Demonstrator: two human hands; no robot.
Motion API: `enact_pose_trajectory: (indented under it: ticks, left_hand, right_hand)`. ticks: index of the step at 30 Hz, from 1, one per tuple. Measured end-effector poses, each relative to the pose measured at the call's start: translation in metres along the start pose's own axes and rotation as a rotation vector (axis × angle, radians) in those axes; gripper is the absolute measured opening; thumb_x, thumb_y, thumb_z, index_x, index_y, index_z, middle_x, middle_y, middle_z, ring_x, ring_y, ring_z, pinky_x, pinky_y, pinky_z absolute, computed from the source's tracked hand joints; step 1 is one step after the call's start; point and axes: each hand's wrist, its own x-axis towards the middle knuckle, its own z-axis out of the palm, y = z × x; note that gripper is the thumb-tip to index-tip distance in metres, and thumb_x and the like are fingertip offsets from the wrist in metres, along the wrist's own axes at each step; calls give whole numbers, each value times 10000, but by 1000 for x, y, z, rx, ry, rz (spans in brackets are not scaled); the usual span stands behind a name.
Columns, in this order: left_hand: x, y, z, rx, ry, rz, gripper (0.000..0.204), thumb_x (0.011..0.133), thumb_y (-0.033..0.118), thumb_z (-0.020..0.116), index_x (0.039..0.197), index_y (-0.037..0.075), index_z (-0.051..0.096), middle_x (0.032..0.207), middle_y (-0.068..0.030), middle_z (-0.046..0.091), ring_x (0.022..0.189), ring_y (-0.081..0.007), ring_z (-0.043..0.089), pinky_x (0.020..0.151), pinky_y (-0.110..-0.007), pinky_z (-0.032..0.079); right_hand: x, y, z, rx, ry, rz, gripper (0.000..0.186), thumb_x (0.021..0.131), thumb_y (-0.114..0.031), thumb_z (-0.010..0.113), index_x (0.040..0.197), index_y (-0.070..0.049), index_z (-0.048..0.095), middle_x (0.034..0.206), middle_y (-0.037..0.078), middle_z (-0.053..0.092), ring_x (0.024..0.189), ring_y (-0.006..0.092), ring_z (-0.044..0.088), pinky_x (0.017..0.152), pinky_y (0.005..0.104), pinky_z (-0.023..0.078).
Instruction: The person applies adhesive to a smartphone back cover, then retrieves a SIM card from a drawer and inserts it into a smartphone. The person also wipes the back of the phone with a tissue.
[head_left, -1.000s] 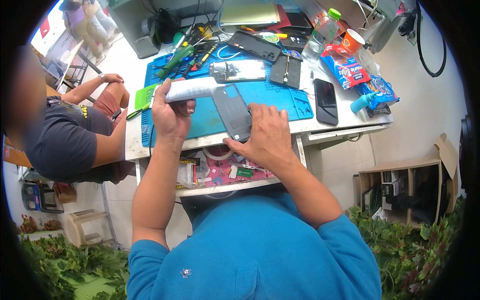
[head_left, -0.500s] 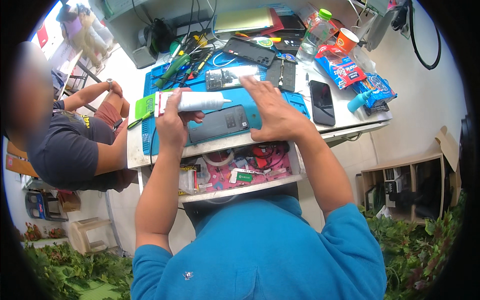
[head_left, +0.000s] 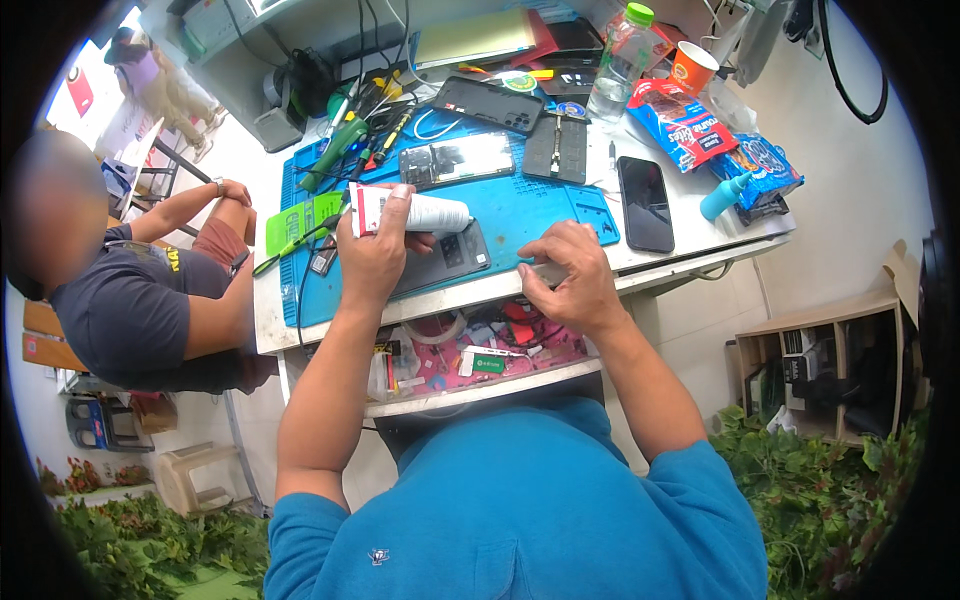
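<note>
My left hand (head_left: 376, 250) is wrapped round a white squeeze tube (head_left: 432, 213) with a red-marked end, its narrow nozzle pointing right. Beneath the tube lies a dark grey phone back cover (head_left: 462, 252), partly hidden by the tube and hand, on the blue work mat (head_left: 508, 212). My right hand (head_left: 578, 278) is above the mat's near edge, right of the cover, fingers curled and thumb and forefinger close together. What they pinch, if anything, is too small to make out. Just beyond the tube lies an opened phone (head_left: 456, 160) with its inside showing.
Screwdrivers and tools (head_left: 345, 150) crowd the mat's far left. Another phone (head_left: 646, 205), a teal bottle (head_left: 722, 198), snack packets (head_left: 685, 125), a paper cup (head_left: 692, 68) and a water bottle (head_left: 618, 70) stand right. An open drawer (head_left: 480, 390) juts below. A person (head_left: 140, 300) sits left.
My left hand has moved right with the tube, now over the back cover. My right hand has drawn back toward me from the opened phone, and its spread fingers have curled in.
</note>
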Motion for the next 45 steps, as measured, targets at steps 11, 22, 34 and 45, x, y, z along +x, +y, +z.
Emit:
enact_pose_trajectory:
  ticks: [11,22,34,45]
  left_hand:
    - [2,-5,-2,11,-7,-6,317,1081,236,655,1173,-67,678,904,-175,756,618,-200,728,491,-280,584]
    - [-1,-1,-1,34,-52,-13,288,1088,232,638,1145,-48,679,839,-158,739,597,-191,714,483,-277,570]
    - [-3,3,1,56,-67,-15,281,1086,225,636,1104,-51,691,812,-157,733,577,-189,708,465,-280,558]
    - [-6,7,1,60,-80,-25,290,1075,243,654,1078,-43,699,800,-152,730,570,-180,703,467,-273,551]
  right_hand:
    - [0,-1,-5,-38,-126,-80,192,773,-196,800,954,-136,782,825,33,596,834,228,560,828,397,386]
    - [1,-8,-7,-106,-213,-145,334,753,-317,861,1055,-179,827,849,55,574,852,246,543,812,401,373]
    - [0,-6,-5,-53,-179,-118,215,765,-227,837,962,-145,808,823,33,589,837,232,561,839,398,394]
    - [-1,-2,-2,-25,-119,-100,156,785,-186,821,912,-116,764,802,31,584,813,225,557,817,389,395]
